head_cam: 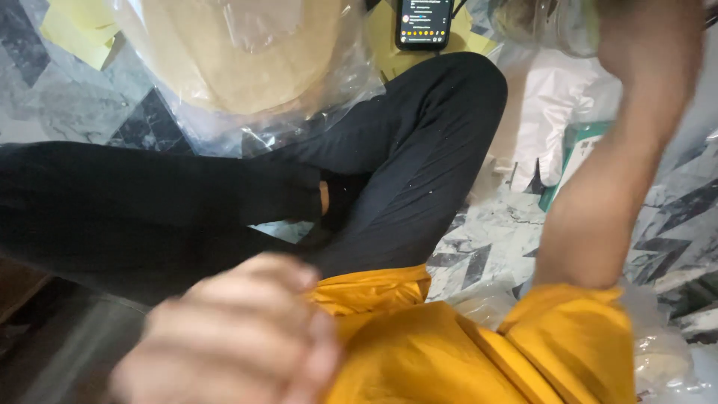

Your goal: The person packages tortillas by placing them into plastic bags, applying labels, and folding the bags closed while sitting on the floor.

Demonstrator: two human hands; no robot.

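My left hand [239, 337] is blurred and close to the camera at the lower left, its fingers curled in against my yellow garment [419, 352], with nothing visible in it. My right forearm [613, 172] rises from a yellow sleeve to the top right corner. Its hand is cut off at the frame's top edge beside a clear plastic bag [546, 22], so its grip is hidden. My crossed legs in black trousers [404, 164] fill the middle.
A stack of round tan flat discs in a clear plastic bag [247, 52] lies beyond my knees. A dark phone with a lit screen [424, 22] rests on yellow sheets. White plastic [553, 112] and a green-edged packet [572, 153] lie on the marble-patterned floor [493, 232].
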